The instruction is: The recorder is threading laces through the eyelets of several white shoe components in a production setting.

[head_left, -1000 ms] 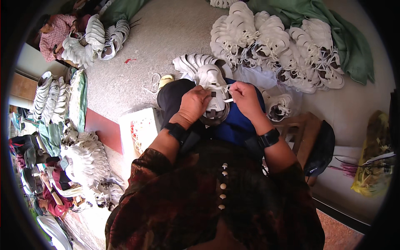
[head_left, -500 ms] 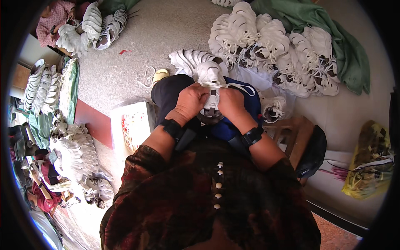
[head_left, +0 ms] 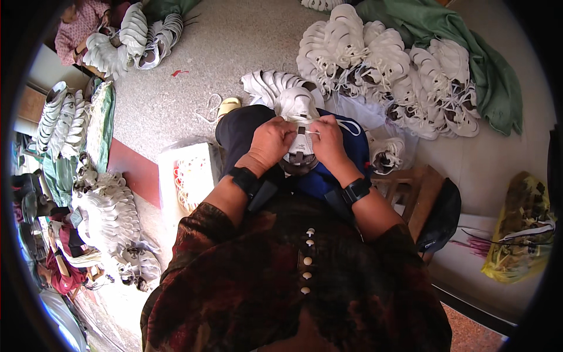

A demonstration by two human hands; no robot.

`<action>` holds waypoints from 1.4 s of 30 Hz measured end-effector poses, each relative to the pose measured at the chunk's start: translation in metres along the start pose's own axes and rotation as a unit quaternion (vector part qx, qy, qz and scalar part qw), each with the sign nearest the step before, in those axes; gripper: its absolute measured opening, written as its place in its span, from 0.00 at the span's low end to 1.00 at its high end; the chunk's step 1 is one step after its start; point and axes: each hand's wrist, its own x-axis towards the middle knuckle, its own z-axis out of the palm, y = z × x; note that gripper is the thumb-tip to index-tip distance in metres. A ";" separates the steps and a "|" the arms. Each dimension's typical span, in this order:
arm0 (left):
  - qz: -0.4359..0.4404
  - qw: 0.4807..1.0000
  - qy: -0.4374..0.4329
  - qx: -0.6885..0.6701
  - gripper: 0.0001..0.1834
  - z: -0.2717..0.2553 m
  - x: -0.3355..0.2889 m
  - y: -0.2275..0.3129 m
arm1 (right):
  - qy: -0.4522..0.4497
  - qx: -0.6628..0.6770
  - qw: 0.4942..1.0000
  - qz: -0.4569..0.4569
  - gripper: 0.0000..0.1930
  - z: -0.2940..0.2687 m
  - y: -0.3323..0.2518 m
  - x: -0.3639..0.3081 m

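Note:
A white shoe upper (head_left: 297,104) lies across my lap, toe pointing away from me, with its tongue and dark heel opening toward me. At its left edge my left hand (head_left: 271,141) is closed, thumb and fingertips pinching the upper beside the tongue. My right hand (head_left: 329,142) is closed too, pinching white shoelace by the right row of eyelets. A loop of the shoelace (head_left: 350,125) sticks out to the right over the blue cloth on my lap. The fingers partly cover the eyelets and lace ends.
A white box (head_left: 186,176) of laces stands left of my knee. White uppers (head_left: 384,64) are heaped ahead right, more uppers (head_left: 108,205) at left. A wooden stool (head_left: 413,193) and a yellow bag (head_left: 522,229) are at right. Another person (head_left: 79,29) sits far left.
My right hand has shifted slightly, with its fingers raised and curled nearer the tongue. The lace loop at the right looks smaller. The left hand stays at the upper's left edge.

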 end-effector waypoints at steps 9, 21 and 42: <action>-0.021 0.999 0.003 0.032 0.09 0.005 0.006 0.002 | 0.069 0.022 0.997 0.006 0.04 0.013 0.002 0.000; -0.054 0.994 -0.003 -0.098 0.03 -0.031 0.018 0.001 | 0.064 0.070 0.995 0.032 0.11 -0.005 0.003 -0.002; -0.131 0.951 -0.044 -0.276 0.09 -0.031 0.004 -0.014 | -0.024 0.352 0.929 0.111 0.08 -0.001 0.001 0.033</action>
